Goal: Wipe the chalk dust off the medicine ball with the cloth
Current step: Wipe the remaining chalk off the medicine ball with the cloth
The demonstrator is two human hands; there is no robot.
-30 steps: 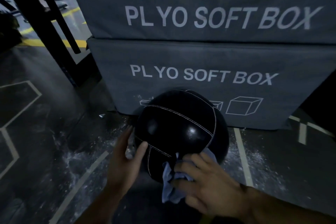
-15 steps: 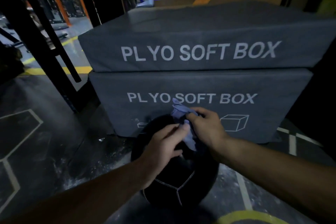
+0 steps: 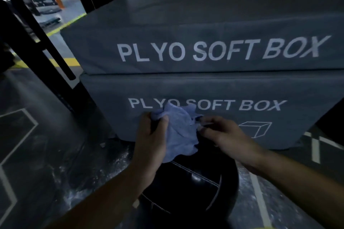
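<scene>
While both your left hand (image 3: 150,141) and right hand (image 3: 221,134) pinch the cloth (image 3: 178,132) above the ball (image 3: 188,188), you seem to be refolding; next, press it down and wipe.

upper grey box (image 3: 204,24): front reads "plyo soft box" in white caps. lower grey box (image 3: 279,87): same wording, smaller print, the "o" of "plyo" partly covered by cloth (image 3: 178,132). white cube outline drawn beneath. no other legible txt.
</scene>
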